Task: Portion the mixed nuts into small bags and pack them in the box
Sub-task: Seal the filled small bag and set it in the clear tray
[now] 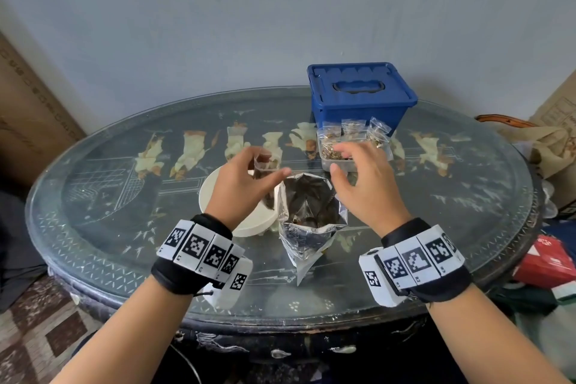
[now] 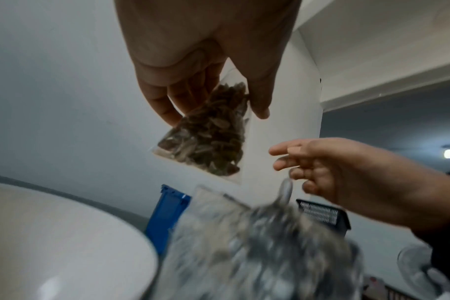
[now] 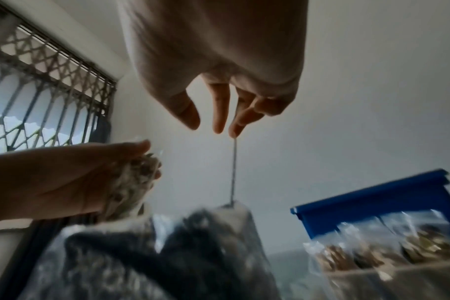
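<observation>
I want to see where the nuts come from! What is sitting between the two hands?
In the head view, the open silver foil bag stands on the table between the left hand and the right hand.

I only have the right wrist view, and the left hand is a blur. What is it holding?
Observer: The left hand pinches a small clear bag filled with dark nuts.
Operator: Is the blue box open?
Observer: No, the box has its lid on.
Operator: Anything on the far side of the foil bag?
Observer: A white bowl stands on the table close beside the foil bag, under the left hand.
</observation>
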